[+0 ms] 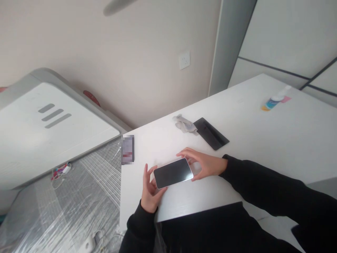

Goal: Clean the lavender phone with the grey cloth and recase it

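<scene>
A smartphone [173,173] with a dark screen and a pale rim lies sideways between my two hands, over the white table near its front edge. My left hand [151,193] grips its left end, thumb along the lower edge and fingers at the upper corner. Its right end sits in my right hand [205,163], between thumb and fingers. Just beyond my right hand is a flat, glossy black panel [212,134], possibly a tablet. A crumpled grey cloth [184,125] touches the panel's left end.
At the table's left edge lies a blurred-out rectangular object [127,149]. A bottle with a blue label [272,102] rests toward the far right, beside something pink [286,99]. Left of the table [244,116] is a plastic-wrapped surface [76,203] with a white headboard-like panel [52,140] behind.
</scene>
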`<action>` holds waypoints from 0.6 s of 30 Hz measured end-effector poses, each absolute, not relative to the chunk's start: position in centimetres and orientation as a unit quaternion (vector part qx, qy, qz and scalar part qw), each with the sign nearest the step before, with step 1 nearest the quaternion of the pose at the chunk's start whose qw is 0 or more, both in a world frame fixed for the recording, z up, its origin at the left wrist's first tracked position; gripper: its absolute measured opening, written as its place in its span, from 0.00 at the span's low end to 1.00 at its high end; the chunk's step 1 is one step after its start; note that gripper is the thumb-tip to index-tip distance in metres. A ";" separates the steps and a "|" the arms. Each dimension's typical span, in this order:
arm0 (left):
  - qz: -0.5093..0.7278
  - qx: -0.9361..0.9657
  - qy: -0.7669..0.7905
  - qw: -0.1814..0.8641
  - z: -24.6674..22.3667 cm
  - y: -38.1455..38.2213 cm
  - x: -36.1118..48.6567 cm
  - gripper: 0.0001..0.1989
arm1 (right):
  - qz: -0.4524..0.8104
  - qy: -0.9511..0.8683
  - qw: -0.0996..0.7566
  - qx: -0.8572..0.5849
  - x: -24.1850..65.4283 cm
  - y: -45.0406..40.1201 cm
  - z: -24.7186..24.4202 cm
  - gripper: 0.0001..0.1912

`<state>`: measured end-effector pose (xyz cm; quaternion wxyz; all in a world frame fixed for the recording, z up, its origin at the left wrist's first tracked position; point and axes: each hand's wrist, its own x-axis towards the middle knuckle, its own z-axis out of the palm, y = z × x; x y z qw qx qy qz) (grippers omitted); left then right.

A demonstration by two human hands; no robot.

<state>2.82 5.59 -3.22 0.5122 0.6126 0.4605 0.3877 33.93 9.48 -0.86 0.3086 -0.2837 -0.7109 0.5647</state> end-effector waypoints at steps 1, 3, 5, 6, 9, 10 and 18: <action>0.400 0.572 0.454 0.553 -3.1 5.6 3.1 0.52 | 0.586 -0.689 0.320 -0.282 33.9 9.4 -0.9 0.43; 0.409 0.521 0.439 0.607 -3.0 5.7 3.7 0.51 | 0.615 -0.654 0.339 -0.281 33.9 9.4 -1.1 0.44; 0.408 0.493 0.430 0.636 -3.1 5.7 4.3 0.47 | 0.640 -0.619 0.354 -0.286 33.9 9.6 -1.5 0.47; 0.410 0.481 0.428 0.646 -3.1 5.8 4.4 0.46 | 0.653 -0.601 0.358 -0.288 33.9 9.7 -1.7 0.49; 0.417 0.446 0.430 0.665 -3.2 5.8 4.6 0.44 | 0.683 -0.573 0.349 -0.287 33.9 10.2 -2.2 0.49; 0.417 0.436 0.432 0.670 -3.2 5.8 4.6 0.44 | 0.693 -0.570 0.341 -0.282 33.9 10.3 -2.3 0.48; 0.405 0.444 0.426 0.676 -2.6 5.6 5.2 0.45 | 0.714 -0.501 0.356 -0.336 33.8 10.9 -2.2 0.26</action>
